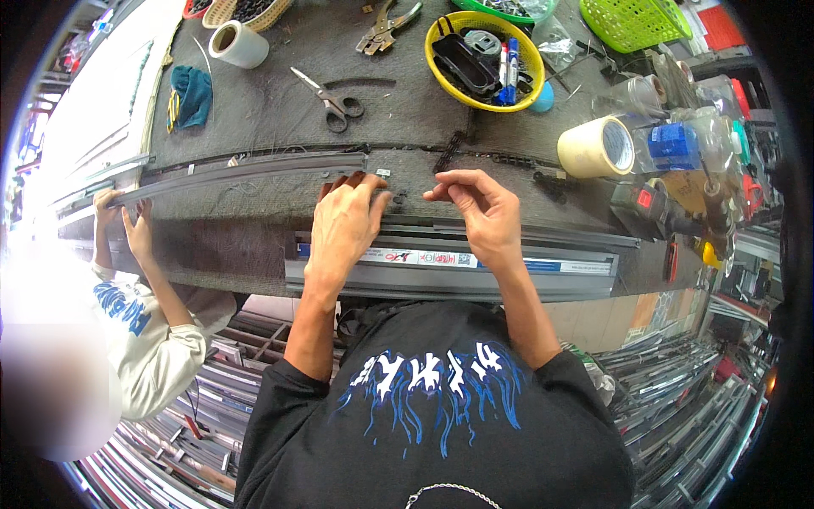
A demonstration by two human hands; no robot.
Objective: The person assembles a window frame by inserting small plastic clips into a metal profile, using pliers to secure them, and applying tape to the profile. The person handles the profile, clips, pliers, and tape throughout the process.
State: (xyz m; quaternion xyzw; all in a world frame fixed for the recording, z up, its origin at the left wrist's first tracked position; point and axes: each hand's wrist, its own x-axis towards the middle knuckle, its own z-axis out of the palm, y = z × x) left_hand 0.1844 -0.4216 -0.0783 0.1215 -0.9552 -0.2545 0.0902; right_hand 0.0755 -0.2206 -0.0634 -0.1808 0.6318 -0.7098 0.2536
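My left hand [343, 222] is over the grey bench, palm down, with fingers bent and the thumb standing apart; I see nothing held in it. Its fingertips are by the right end of a long grey metal profile [263, 172]. A small pale metal piece [383, 172] lies just beyond the thumb. Above the bench's near edge, my right hand [487, 216] is closed in a pinch; whatever is between its fingertips is too small to name. Beyond those fingertips lies a short black linked strip [449, 151]. Wider labelled grey profiles [543, 276] lie along the near edge below both hands.
At the left, a co-worker's hands [136, 225] are at the long profile. Scissors [329, 100], pliers [386, 30], and a yellow basket [441, 85] of markers lie farther back. A tape roll [585, 148] and a cordless tool [638, 204] are at the right.
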